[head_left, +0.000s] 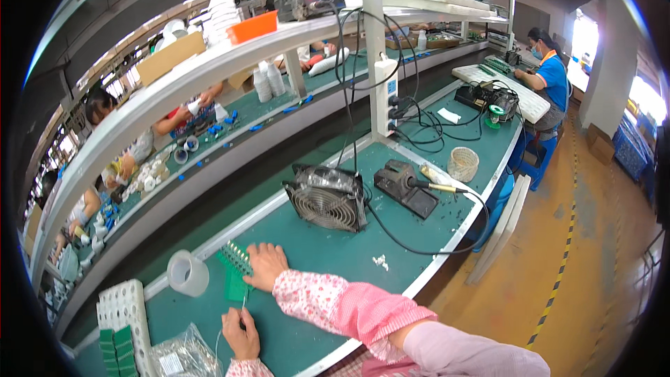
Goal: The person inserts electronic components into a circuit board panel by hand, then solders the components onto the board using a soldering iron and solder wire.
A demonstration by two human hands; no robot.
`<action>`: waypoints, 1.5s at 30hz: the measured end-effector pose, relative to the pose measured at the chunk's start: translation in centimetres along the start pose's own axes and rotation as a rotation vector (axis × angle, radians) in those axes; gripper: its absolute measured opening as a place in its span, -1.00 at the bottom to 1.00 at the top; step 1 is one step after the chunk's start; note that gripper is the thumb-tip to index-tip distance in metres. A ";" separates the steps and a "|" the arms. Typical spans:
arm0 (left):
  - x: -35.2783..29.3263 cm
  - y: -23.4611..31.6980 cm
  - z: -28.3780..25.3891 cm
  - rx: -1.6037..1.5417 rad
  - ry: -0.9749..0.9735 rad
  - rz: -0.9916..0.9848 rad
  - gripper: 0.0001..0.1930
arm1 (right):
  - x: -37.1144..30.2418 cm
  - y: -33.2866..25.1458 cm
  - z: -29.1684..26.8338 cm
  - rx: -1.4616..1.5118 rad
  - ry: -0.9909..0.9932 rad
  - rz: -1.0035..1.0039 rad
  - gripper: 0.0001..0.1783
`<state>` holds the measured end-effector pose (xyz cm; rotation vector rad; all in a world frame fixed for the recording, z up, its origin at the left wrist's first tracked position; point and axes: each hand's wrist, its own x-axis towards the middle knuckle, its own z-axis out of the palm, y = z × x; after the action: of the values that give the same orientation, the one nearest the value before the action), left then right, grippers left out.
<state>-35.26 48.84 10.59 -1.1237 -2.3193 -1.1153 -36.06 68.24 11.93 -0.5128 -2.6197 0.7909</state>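
- Right hand (264,265) flat, fingers spread, pressing on green circuit board (236,272) on the bench mat (335,251), likely to steady it.
- Left hand (241,334) lower, near the bench's front edge, fingertips pinched on thin wire (230,321) leading toward the board.
- Right forearm in pink floral sleeve (335,304), reaching in from lower right, wrist low.
- Tape roll (187,272) just left of board; small fan (328,199) and soldering iron stand (405,188) beyond.

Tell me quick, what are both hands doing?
Left hand: closed, pinching a thin wire.
Right hand: open, resting flat on the green board.
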 end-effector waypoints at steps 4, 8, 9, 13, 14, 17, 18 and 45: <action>-0.2 0.3 0.0 0.005 0.022 -0.006 -0.74 | -1.7 1.2 -3.2 0.019 -0.101 0.062 -0.23; 0.3 0.6 -0.2 0.067 0.081 -0.022 -0.70 | -6.7 3.3 -8.4 -0.011 -0.073 -0.025 -0.21; 0.8 0.7 0.1 0.066 0.104 -0.070 -0.68 | -8.3 3.6 -9.4 -0.006 -0.071 -0.016 -0.19; 3.1 0.6 1.8 0.175 0.155 -0.017 -0.86 | -13.9 3.7 -10.1 -0.051 -0.007 -0.006 -0.21; 3.4 0.5 2.2 0.225 0.110 -0.010 -0.76 | -14.7 3.6 -9.8 -0.071 0.009 -0.016 -0.21; 4.4 0.1 3.7 0.342 0.054 -0.013 -0.71 | -16.7 3.7 -9.1 -0.109 0.052 -0.069 -0.21; 4.8 -0.2 4.1 0.379 0.044 -0.037 -0.70 | -17.2 3.9 -9.0 -0.115 0.082 -0.083 -0.22; 4.9 2.6 3.8 -0.050 -0.073 0.227 -0.93 | -33.1 12.1 0.6 0.126 -1.159 -0.016 -0.60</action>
<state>-36.25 55.26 12.34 -1.4276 -2.1600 -1.0682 -4.64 63.02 -3.11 0.0787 -3.5055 1.5830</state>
